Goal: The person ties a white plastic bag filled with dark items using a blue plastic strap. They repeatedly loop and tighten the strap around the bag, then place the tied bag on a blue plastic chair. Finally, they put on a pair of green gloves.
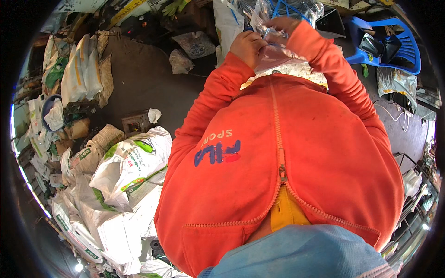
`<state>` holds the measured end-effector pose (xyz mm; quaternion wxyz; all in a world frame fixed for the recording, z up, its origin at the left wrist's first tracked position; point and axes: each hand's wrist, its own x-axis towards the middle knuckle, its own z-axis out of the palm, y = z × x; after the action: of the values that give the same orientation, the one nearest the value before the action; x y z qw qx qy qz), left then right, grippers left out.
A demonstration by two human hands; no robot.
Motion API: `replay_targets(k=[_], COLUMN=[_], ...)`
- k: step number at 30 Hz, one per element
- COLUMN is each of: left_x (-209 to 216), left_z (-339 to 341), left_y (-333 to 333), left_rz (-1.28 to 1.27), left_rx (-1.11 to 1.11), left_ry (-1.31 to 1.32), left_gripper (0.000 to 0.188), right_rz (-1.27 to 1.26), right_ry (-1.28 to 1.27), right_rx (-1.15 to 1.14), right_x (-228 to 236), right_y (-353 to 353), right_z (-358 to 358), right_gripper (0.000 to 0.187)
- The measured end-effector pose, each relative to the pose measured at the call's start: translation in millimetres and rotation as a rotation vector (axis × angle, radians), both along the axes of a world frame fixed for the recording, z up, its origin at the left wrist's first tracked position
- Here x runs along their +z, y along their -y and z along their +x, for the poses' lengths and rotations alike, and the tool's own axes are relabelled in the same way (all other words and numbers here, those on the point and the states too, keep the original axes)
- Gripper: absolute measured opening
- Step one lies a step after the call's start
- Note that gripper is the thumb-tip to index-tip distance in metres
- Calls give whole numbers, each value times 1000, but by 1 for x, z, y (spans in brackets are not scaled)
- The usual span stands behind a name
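Observation:
At the top middle, my left hand [249,47] is closed, its curled fingers gripping a piece of thin clear plastic [273,56]. My right hand [283,25] is beside it, over the same plastic; its fingers are blurred and partly hidden, so I cannot make out their grip. Just beyond both hands lies a heap of crumpled clear plastic [259,14] with blue strips [291,8] running through it. A white sack [228,25] stands against the left side of this heap. Pale material shows under my hands, in front of my orange jacket.
A blue plastic chair [408,39] with dark items on it stands at the far right. Full sacks [76,74] lean at the left, and white and green bags [134,157] pile up at the lower left. Small filled bags [194,45] lie on the dark floor [143,74].

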<state>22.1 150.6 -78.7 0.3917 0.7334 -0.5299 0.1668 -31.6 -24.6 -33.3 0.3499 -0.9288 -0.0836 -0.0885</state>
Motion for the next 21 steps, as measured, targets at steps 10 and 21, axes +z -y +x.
replay_targets(k=[10,21], left_x=[5,15], left_z=[-2,11], left_y=[-7,16], left_rz=[93,562], left_rx=[20,267], left_ry=[-312,-725], left_gripper=[12,25], right_rz=[-521,-147], right_ry=[330,181], right_rx=[416,129], right_x=[-6,-18], right_y=[-7,-6], right_z=[-10,-19], right_gripper=[9,15])
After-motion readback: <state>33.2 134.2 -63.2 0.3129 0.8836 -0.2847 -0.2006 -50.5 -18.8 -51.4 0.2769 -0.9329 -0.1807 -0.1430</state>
